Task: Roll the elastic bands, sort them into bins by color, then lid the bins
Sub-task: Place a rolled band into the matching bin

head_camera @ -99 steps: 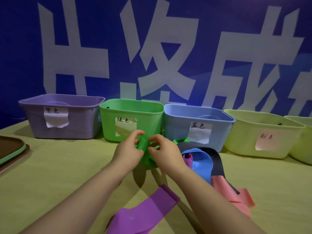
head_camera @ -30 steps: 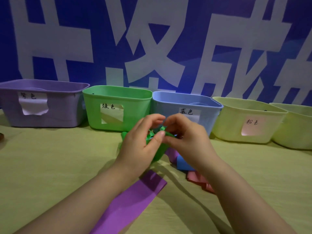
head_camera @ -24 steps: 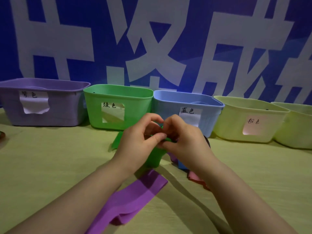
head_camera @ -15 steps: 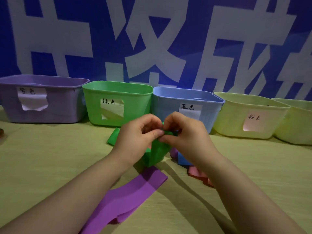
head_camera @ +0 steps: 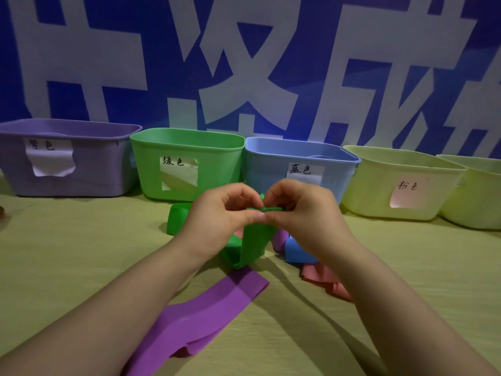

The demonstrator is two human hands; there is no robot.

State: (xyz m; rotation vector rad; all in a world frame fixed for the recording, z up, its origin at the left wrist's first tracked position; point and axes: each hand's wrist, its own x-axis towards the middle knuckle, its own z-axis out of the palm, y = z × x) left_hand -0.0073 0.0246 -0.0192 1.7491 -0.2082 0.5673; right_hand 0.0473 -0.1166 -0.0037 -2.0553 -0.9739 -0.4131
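Observation:
Both hands pinch the top edge of a green elastic band (head_camera: 254, 244) above the table. My left hand (head_camera: 222, 213) and my right hand (head_camera: 301, 213) meet fingertip to fingertip on it, and the rest of the band hangs down to the cloth. Behind stand a purple bin (head_camera: 65, 158), a green bin (head_camera: 189, 164), a blue bin (head_camera: 306, 164) and a pale yellow bin (head_camera: 401, 183), each with a paper label. A purple band (head_camera: 200, 318) lies flat between my forearms. A blue band (head_camera: 296, 251) and a pink band (head_camera: 322, 278) lie partly hidden under my right wrist.
A second pale yellow bin (head_camera: 477, 196) stands at the far right edge. The table carries a yellow-green cloth (head_camera: 67, 253). A blue wall banner with large white characters rises right behind the bins.
The rolled part of the green band came loose and now hangs as a flat strip. Both hands shifted to its top edge. The view moved closer and lower.

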